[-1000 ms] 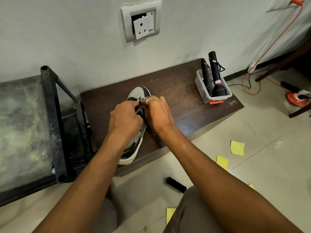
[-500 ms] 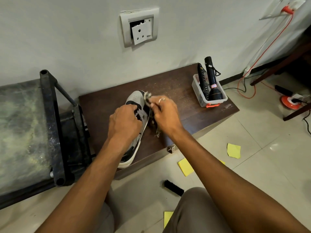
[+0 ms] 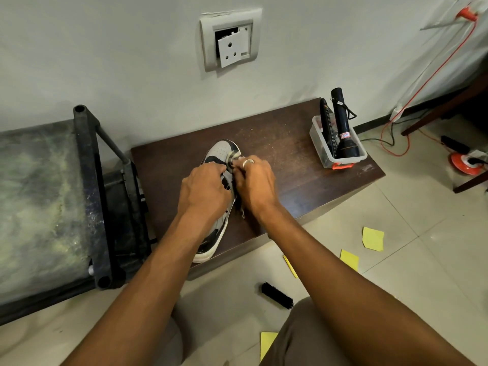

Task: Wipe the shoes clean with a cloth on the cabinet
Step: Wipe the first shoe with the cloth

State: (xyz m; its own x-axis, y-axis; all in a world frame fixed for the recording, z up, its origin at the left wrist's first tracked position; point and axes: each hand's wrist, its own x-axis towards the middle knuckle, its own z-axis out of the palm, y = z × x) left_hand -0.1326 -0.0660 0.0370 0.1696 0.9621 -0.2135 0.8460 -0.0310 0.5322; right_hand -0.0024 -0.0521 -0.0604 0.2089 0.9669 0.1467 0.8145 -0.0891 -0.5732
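A grey, white and black sneaker [image 3: 221, 151] lies on the dark brown cabinet top [image 3: 277, 143], toe toward the wall, heel over the front edge. My left hand [image 3: 204, 190] grips the shoe's middle from above. My right hand [image 3: 254, 184], a ring on one finger, pinches a small dirty pale cloth [image 3: 233, 156] against the shoe's right side near the toe. Most of the cloth and the shoe's lacing are hidden under both hands.
A clear plastic box [image 3: 340, 157] with a black torch [image 3: 343, 128] stands at the cabinet's right end. A dark metal-framed stand [image 3: 89, 186] abuts its left. A black brush [image 3: 277, 299] and yellow paper notes [image 3: 372, 239] lie on the tiled floor. Orange cable [image 3: 404, 101] runs at right.
My right hand with the cloth moved from the shoe's middle out to its right side, then back in against the toe area. The left hand stayed on the shoe.
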